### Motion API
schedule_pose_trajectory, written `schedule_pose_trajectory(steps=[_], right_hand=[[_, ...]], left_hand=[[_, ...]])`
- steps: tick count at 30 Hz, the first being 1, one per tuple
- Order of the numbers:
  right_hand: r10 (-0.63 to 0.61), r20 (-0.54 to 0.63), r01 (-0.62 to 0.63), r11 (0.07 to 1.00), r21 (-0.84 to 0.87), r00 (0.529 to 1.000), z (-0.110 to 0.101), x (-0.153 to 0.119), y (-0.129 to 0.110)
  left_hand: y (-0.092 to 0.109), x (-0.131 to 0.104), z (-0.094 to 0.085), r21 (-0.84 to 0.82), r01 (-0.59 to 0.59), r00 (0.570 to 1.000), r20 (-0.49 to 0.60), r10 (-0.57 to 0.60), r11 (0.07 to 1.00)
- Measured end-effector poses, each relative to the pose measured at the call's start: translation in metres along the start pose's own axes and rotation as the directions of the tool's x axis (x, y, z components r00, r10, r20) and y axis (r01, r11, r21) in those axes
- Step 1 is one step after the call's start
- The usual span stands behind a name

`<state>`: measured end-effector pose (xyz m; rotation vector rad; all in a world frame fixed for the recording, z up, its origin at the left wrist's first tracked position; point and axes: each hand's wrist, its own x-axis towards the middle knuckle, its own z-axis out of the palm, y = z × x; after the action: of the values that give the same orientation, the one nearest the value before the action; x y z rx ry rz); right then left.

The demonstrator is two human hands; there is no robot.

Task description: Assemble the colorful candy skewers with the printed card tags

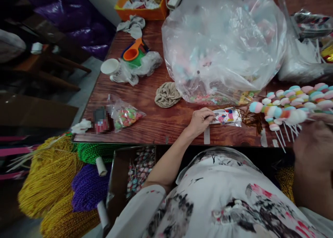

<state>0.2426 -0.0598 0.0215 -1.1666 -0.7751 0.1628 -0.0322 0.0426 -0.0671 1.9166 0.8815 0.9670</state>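
Note:
My left hand point(201, 122) pinches the left end of a printed clear wrapper point(227, 116) lying near the table's front edge. At the right, my right hand point(313, 144) is closed and blurred by motion. It holds a pastel marshmallow stick point(277, 112) by its right end, with the sweets pointing left. Behind and below that stick lie several more marshmallow sticks point(308, 94), their white sticks reaching toward the table edge. Bronze tinsel ties point(251, 120) lie between the wrapper and the marshmallows.
A large clear bag point(221, 47) fills the table's back. Left of it are a tan cloth point(168, 95), a small candy bag point(126, 116), a white cup point(110, 67) and an orange tray point(142, 13). An open box point(119, 182) stands below the front edge.

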Motion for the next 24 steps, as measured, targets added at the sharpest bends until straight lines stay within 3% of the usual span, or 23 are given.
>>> schedule_pose_trajectory(steps=[4,8,13,16,19,22,24], right_hand=[[-0.003,0.124,-0.012,0.993,0.117,0.992,0.02,-0.034,-0.01],[0.048,0.192,-0.071,0.991,0.113,0.98,0.025,-0.048,-0.015],[0.023,0.172,-0.035,0.997,0.066,0.985,0.021,-0.045,-0.006],[0.106,0.218,-0.14,0.979,0.146,0.97,0.019,-0.039,0.001],[0.127,0.369,-0.214,0.955,0.204,0.921,0.019,-0.039,0.004],[0.145,0.45,-0.267,0.938,0.222,0.881,0.021,-0.041,0.0],[0.172,0.42,-0.299,0.919,0.257,0.891,0.021,-0.04,-0.005]], left_hand=[[0.0,0.002,0.0,0.02,0.088,0.996,-0.006,-0.088,0.996],[0.001,0.007,-0.002,0.029,0.125,0.992,0.0,-0.125,0.992],[0.017,0.012,-0.008,-0.007,0.025,0.998,0.059,-0.024,1.0],[0.036,0.016,-0.014,-0.113,0.015,0.999,-0.033,-0.019,0.993],[0.057,0.021,-0.021,-0.21,0.009,0.989,-0.141,-0.04,0.978],[0.07,0.023,-0.026,-0.115,-0.076,0.979,-0.2,0.052,0.991],[0.066,0.022,-0.024,0.022,-0.107,0.98,-0.167,0.11,0.994]])
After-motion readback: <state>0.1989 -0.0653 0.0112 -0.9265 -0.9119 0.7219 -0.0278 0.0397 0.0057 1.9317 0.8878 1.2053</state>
